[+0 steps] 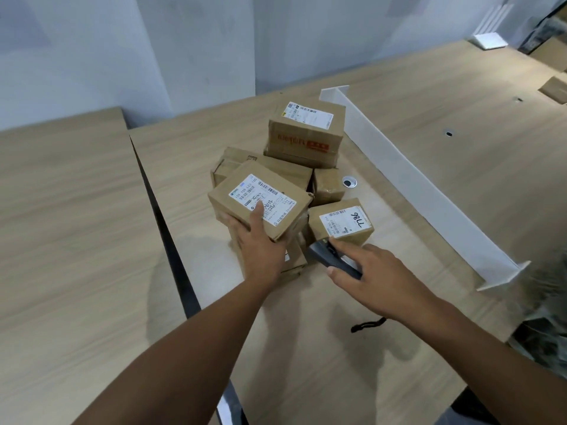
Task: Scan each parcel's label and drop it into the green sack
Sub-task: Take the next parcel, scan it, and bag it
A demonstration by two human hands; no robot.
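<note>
Your left hand [260, 250] grips brown cardboard parcel [236, 180] by near edge; stiff, probably light; shift thumb off white label [260, 191]. Your right hand [377, 277] clasps black handheld scanner [325, 256].

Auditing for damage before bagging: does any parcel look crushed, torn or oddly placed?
No visible damage. The parcels lie in a loose, tilted heap; the rear box's red print reads upside down. The left hand holds the top box, the right hand a scanner.
</note>
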